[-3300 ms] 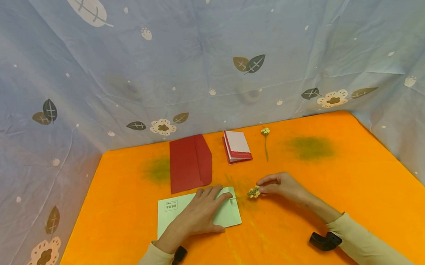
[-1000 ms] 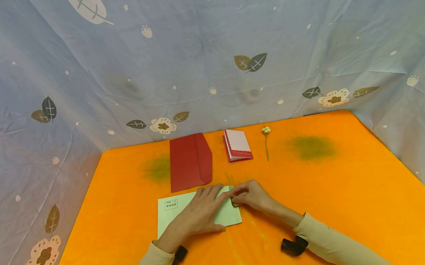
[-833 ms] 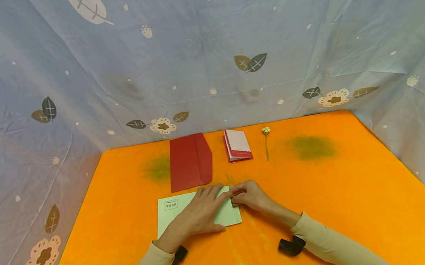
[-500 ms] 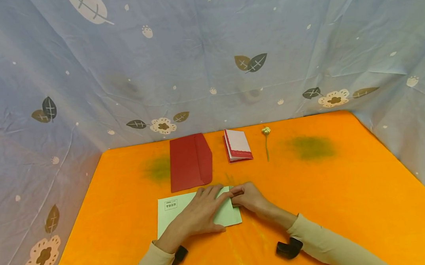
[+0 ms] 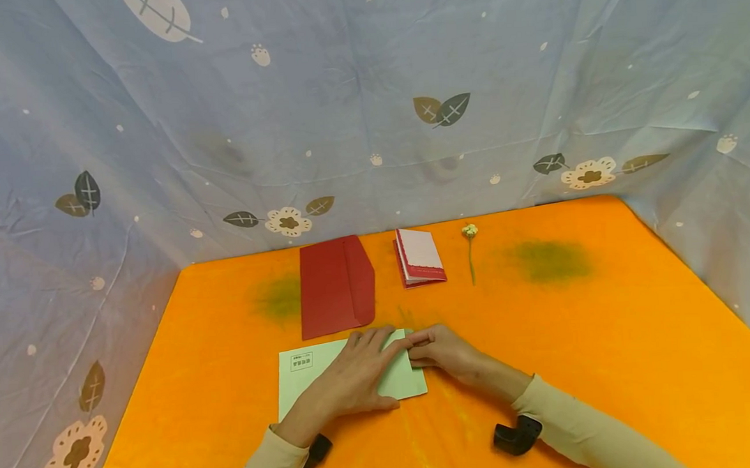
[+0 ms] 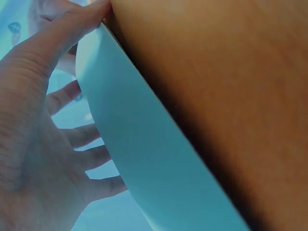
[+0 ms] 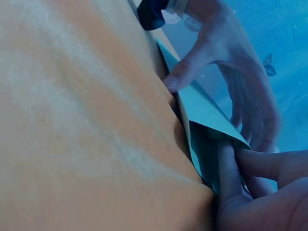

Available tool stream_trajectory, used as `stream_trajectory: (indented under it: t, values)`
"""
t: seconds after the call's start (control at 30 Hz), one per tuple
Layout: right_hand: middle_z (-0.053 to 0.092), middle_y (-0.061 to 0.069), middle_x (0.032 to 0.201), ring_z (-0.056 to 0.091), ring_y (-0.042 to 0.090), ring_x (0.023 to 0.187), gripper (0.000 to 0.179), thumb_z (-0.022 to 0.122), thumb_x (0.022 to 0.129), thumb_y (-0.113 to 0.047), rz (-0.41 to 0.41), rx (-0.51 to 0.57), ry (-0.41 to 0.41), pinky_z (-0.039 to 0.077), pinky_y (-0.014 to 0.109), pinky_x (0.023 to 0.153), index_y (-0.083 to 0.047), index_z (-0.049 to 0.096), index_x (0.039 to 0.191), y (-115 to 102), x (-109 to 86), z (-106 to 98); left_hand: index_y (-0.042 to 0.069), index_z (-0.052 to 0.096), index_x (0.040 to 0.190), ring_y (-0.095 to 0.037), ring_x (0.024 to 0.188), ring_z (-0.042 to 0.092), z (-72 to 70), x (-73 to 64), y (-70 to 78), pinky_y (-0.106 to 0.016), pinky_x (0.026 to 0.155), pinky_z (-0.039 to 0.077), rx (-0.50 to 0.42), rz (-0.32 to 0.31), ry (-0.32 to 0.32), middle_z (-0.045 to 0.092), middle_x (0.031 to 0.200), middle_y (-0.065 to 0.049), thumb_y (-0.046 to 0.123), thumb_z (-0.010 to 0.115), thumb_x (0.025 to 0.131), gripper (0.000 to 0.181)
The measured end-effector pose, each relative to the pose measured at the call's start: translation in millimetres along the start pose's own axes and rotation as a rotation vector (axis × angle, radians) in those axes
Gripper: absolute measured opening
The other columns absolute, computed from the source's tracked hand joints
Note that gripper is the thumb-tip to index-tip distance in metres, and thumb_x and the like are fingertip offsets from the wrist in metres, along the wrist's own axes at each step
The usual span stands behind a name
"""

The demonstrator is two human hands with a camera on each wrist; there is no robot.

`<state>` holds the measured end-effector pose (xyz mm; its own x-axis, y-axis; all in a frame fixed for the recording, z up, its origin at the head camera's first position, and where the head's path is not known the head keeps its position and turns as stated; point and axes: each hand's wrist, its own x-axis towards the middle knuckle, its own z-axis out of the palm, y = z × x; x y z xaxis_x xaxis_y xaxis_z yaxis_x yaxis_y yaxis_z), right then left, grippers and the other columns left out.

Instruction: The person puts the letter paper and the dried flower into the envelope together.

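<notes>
orange tabletop [image 5: 606, 335]: green envelope [image 5: 306, 378] long axis l-r; left hand [image 5: 356, 378] flat on it, right hand [image 5: 439, 350] grip pinching its right end.

This looks like a staged recording corner rather than a lived-in room — possibly a small studio booth set up for craft or stationery work. A pale blue cloth backdrop [image 5: 356, 88], printed with leaves and flowers, hangs on three sides and hides whatever lies behind it. The table [image 5: 606, 335] is wrapped in bright orange fabric with a few greenish stains. On it lie paper goods only — a red envelope [image 5: 336, 284], a small red card [image 5: 419, 258], a dried flower sprig [image 5: 470, 247].
</notes>
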<state>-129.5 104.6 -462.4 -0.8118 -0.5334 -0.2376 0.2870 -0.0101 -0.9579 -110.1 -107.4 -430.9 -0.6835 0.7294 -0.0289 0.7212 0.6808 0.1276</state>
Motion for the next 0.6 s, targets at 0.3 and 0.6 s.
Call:
stream_trajectory:
  t: [0.3,0.6]
  values:
    - [0.063,0.03,0.118,0.07,0.013,0.091,0.032,0.05,0.098,0.003,0.034,0.039,0.024,0.054,0.034,0.086,0.022,0.052,0.124,-5,-5.4,-13,0.025,0.03,0.153,-0.028,0.13,0.041,-0.3,-0.4,0.3,-0.048,0.108,0.034,-0.007,-0.003,-0.001,0.038,0.148,-0.012,0.057,0.079,0.074,0.099]
    - [0.069,0.027,0.101,0.072,0.022,0.084,0.027,0.051,0.099,0.003,-0.027,-0.145,0.08,0.057,0.033,0.077,0.022,0.057,0.117,-15,-8.6,-30,0.024,0.04,0.148,-0.033,0.137,0.036,-0.7,-0.2,-0.4,-0.049,0.112,0.03,-0.081,-0.014,-0.07,0.032,0.154,-0.016,0.053,0.078,0.078,0.085]
